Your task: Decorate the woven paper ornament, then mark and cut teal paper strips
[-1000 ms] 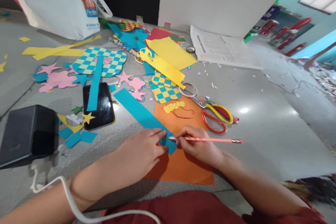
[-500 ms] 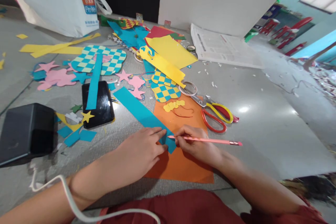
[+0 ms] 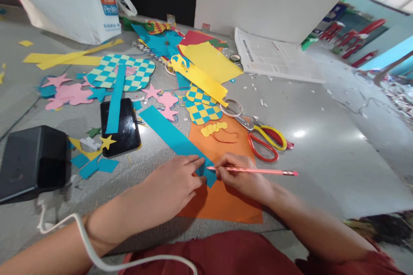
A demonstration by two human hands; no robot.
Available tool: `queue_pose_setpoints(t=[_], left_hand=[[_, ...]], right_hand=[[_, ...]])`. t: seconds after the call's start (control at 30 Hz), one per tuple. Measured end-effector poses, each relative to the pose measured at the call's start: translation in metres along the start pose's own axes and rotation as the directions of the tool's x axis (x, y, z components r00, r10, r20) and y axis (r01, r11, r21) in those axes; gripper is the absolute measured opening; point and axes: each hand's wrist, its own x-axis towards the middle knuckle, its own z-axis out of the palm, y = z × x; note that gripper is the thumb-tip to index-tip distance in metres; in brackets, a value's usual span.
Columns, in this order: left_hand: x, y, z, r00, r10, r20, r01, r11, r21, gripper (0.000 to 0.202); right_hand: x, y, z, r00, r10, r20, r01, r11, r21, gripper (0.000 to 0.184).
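Since the blue paper strip (image 3: 171, 137) looks light and limp, it is best held flat at its end, where it lies over the orange card (image 3: 222, 206) on the table (image 3: 322, 159), under the open left hand (image 3: 171, 182), while the right hand (image 3: 241, 176) grips a pink pencil (image 3: 254, 171).

Since the earlier pictures, only the pencil (image 3: 251, 171) in the right hand (image 3: 240, 176) has shifted, its far end now slightly nearer the scissors (image 3: 266, 139).

Matt blue paper (image 3: 171, 137) lies on a smooth, glossy grey tabletop (image 3: 309, 167).
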Motion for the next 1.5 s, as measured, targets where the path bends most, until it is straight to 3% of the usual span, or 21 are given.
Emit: queue_pose_setpoints(t=[1.5], left_hand=[[0.0,0.0011,-0.0002,1.0,0.003,0.014,-0.004,0.999,0.049,0.011]], right_hand=[[-0.001,-0.0016,-0.0007,1.0,-0.019,0.02,0.019,1.0,-0.013,0.013]])
